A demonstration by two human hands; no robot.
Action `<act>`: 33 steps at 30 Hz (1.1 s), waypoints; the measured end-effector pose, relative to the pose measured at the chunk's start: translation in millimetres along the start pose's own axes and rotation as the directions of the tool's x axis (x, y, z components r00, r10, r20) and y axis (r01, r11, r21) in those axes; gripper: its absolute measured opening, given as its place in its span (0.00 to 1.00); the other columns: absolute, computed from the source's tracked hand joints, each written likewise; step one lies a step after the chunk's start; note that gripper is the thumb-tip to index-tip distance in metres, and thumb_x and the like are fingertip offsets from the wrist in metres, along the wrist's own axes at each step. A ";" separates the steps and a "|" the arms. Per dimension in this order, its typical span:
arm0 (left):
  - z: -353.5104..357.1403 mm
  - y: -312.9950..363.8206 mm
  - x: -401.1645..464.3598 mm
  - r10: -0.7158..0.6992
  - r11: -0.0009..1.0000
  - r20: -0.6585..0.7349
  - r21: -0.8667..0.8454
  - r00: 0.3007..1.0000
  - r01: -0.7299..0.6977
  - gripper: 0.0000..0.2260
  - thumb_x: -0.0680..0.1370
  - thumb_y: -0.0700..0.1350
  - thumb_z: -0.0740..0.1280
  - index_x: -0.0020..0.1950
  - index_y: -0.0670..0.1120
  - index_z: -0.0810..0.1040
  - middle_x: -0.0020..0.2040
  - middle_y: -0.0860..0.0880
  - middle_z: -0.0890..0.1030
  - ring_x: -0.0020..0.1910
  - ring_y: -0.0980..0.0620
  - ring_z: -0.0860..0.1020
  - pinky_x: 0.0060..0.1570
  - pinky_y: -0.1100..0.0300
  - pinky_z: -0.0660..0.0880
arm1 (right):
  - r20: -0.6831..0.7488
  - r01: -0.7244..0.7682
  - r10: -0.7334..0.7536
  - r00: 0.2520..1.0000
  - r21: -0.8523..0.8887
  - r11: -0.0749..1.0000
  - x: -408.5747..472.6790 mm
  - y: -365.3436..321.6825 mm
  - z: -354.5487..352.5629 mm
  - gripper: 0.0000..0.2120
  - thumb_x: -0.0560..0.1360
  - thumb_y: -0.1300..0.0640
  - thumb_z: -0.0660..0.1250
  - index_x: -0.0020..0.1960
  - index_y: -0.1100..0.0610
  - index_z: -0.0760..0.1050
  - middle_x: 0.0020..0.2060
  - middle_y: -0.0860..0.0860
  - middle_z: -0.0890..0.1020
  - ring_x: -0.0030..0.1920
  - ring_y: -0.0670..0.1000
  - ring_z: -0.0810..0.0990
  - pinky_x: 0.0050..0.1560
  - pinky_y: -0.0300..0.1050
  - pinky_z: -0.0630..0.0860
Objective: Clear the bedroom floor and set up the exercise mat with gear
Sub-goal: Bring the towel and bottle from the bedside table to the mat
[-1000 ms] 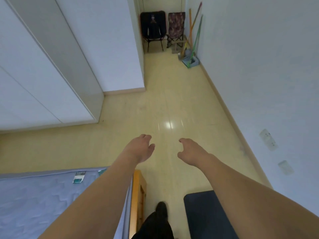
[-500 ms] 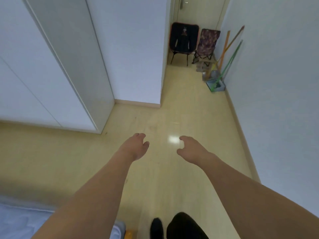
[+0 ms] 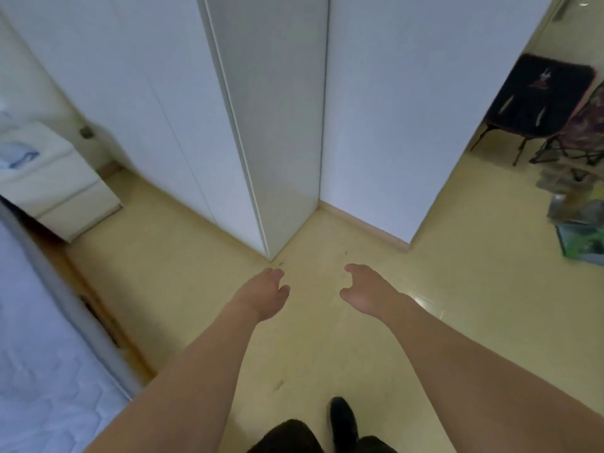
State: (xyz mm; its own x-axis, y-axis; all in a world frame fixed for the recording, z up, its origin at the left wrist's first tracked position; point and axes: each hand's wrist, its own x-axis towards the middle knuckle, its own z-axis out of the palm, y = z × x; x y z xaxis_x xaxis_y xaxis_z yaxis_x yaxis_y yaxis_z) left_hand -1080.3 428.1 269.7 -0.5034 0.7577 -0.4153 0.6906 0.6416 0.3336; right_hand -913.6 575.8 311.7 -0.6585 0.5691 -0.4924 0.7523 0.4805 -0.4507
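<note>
Swung left since a second ago: dark mat out of view now, white wardrobe (image 3: 228,109) filling the middle, mattress (image 3: 39,338) at left, folding chairs (image 3: 539,106) pushed to the right edge. Left hand (image 3: 261,297) and right hand (image 3: 367,292) held out over bare floor (image 3: 196,289), fingers loosely curled, holding nothing. Probably searching for gear; no mat setup begun.

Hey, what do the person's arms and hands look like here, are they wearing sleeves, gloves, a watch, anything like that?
Both forearms are bare as far up as the frame shows, with no sleeves in view. The left hand and right hand wear no gloves, and no watch, bracelet or ring can be made out, though the picture is a little blurred. Lower down, dark trousers and a dark sock or shoe show.
</note>
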 end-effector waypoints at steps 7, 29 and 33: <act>-49.8 -89.7 30.3 -0.316 0.940 -0.062 -0.157 0.947 0.304 0.22 0.83 0.51 0.57 0.75 0.44 0.65 0.74 0.44 0.67 0.71 0.44 0.68 0.69 0.53 0.65 | 0.230 0.235 -0.205 0.951 -0.110 0.966 115.8 -110.9 0.7 0.30 0.77 0.56 0.63 0.77 0.57 0.59 0.73 0.56 0.65 0.71 0.56 0.66 0.68 0.45 0.66; -269.3 -496.6 147.3 -0.649 0.712 -0.030 -0.377 0.761 0.592 0.22 0.84 0.50 0.55 0.77 0.45 0.62 0.76 0.45 0.64 0.72 0.44 0.67 0.69 0.52 0.66 | 0.514 0.578 -0.399 0.759 -0.251 0.776 418.5 -563.3 83.4 0.29 0.78 0.57 0.60 0.78 0.56 0.57 0.75 0.54 0.62 0.72 0.54 0.65 0.68 0.45 0.65; -300.1 -580.0 179.0 -0.703 0.658 0.008 -0.374 0.711 0.654 0.23 0.83 0.49 0.56 0.77 0.43 0.62 0.75 0.43 0.65 0.72 0.43 0.67 0.69 0.52 0.66 | 0.571 0.605 -0.391 0.722 -0.246 0.757 488.6 -632.8 104.3 0.30 0.78 0.56 0.61 0.78 0.56 0.56 0.76 0.53 0.61 0.73 0.54 0.65 0.68 0.44 0.65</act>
State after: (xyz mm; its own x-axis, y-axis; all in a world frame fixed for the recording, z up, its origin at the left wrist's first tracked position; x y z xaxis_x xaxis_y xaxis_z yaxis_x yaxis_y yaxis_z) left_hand -1726.9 227.3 255.8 -0.8396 0.0868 -0.5362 -0.0691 0.9621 0.2639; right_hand -1713.5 480.2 278.6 -0.7808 -0.1584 -0.6043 0.1759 0.8725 -0.4559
